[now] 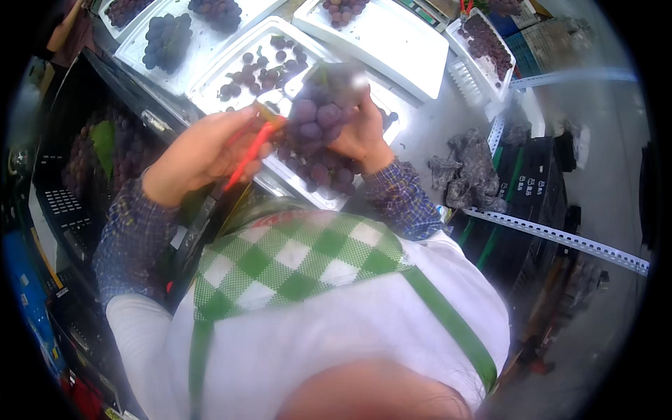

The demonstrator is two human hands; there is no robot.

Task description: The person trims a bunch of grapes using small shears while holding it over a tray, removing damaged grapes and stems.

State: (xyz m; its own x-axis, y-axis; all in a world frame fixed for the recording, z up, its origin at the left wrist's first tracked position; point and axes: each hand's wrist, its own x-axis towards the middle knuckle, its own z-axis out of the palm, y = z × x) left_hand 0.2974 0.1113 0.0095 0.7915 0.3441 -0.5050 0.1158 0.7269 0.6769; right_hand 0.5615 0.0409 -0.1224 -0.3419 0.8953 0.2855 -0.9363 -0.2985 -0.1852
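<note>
My left hand holds red-handled snips, with the metal end beside a bunch of dark purple grapes. My right hand grips that bunch from its right side, near the upper end, which is blurred. More grapes lie just below it on a white foam tray. Loose grapes and small stem pieces are scattered on this tray. Whether the snips' blades are closed cannot be made out.
A black plastic crate at left holds grape bunches and a green leaf. Other foam trays with grapes surround the work. Crumpled dark plastic lies at right, above black crates and a perforated metal rail. Another person's arm shows top left.
</note>
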